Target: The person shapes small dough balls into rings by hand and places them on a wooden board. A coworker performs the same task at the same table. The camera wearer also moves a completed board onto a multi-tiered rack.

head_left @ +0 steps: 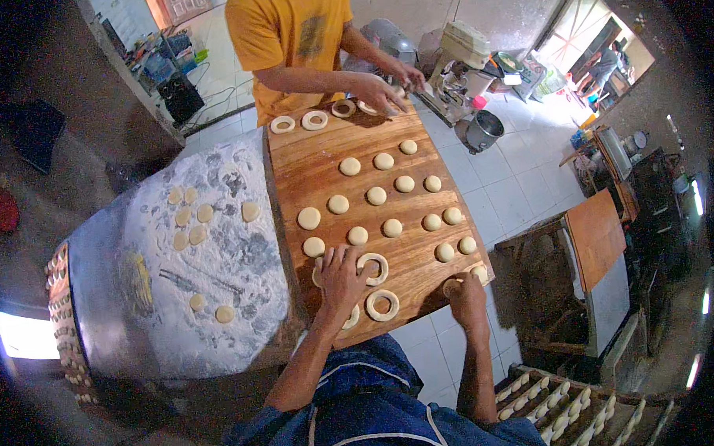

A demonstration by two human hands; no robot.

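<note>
My left hand [343, 278] rests on the wooden board, fingers stretched forward and apart, its thumb side touching a dough ring [383, 261]. Pale dough partly shows behind this hand. Closer to me lies a second dough ring [383, 305], with another partly hidden beside my left wrist. At the board's right corner my right hand [467, 299] is closed, fingers curled around a dough ball [451, 287] that they mostly cover. Touching its fingertips is another dough ball [480, 274]. Several round dough balls [392, 227] sit in loose rows across the board [417, 260].
Across the board, a person in a yellow shirt [291, 29] handles dough beside several rings [315, 121]. Left is a floured metal tabletop [250, 321] with flattened dough rounds [205, 212]. A tray of twisted dough [568, 412] stands lower right; a metal pot [485, 130] is on the tiled floor.
</note>
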